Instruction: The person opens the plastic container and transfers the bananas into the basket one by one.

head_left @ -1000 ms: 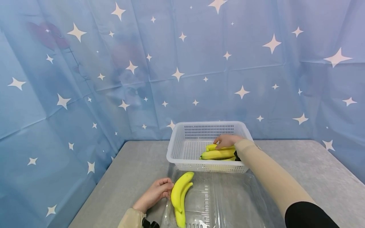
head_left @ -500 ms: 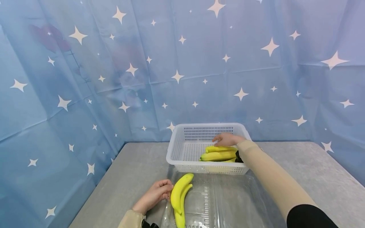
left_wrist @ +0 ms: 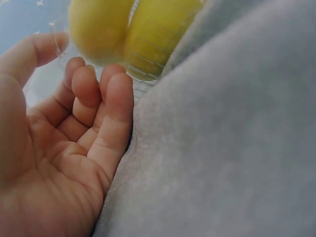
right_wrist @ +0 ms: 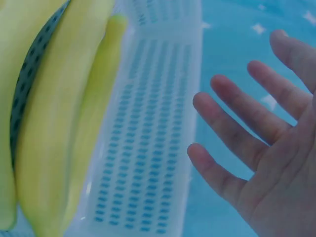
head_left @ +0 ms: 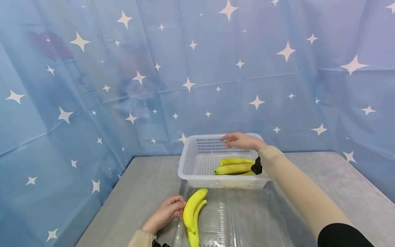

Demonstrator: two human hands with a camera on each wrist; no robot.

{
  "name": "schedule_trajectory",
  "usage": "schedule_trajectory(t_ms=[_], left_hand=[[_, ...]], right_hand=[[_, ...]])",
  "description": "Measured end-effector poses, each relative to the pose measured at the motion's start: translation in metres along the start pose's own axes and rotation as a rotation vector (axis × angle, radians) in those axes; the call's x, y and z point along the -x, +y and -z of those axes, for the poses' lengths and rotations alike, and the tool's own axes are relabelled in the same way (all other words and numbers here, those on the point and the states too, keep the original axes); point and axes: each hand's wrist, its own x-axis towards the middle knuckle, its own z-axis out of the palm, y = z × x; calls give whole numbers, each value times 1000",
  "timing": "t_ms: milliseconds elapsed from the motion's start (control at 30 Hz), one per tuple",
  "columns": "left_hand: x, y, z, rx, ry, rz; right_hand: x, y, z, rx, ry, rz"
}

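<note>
My left hand (head_left: 169,210) is at the left edge of a clear plastic container (head_left: 253,212). In the left wrist view its thumb and curled fingers (left_wrist: 118,96) hold the container's thin rim. Two yellow bananas (head_left: 192,211) lie lengthwise in the container's left part, right beside that hand. My right hand (head_left: 242,140) hovers over the back of a white perforated basket (head_left: 202,177) with nothing in it. In the right wrist view its fingers (right_wrist: 227,116) are spread apart. Several bananas (head_left: 236,168) lie in the basket's right part, partly hidden by the front wall and wrist.
The basket stands behind the clear container on a grey table (head_left: 154,171). A blue curtain (head_left: 172,68) with white stars hangs right behind the table and along its left side. Dark wrist devices (head_left: 256,166) sit at the wrists.
My right hand has let go of the bananas in the basket and risen up and back, its fingers opening. The left hand stays at the container's edge. The view has shifted slightly.
</note>
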Motion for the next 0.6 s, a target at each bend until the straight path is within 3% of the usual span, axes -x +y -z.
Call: schedule_trajectory(t_ms=[267,600], left_hand=[[0,0,1,9,-1,-7],[-1,0,0,3,-3,8]], right_hand=[[6,-43,-12,15,-46,102],[24,-89,-53,204,-131,316]])
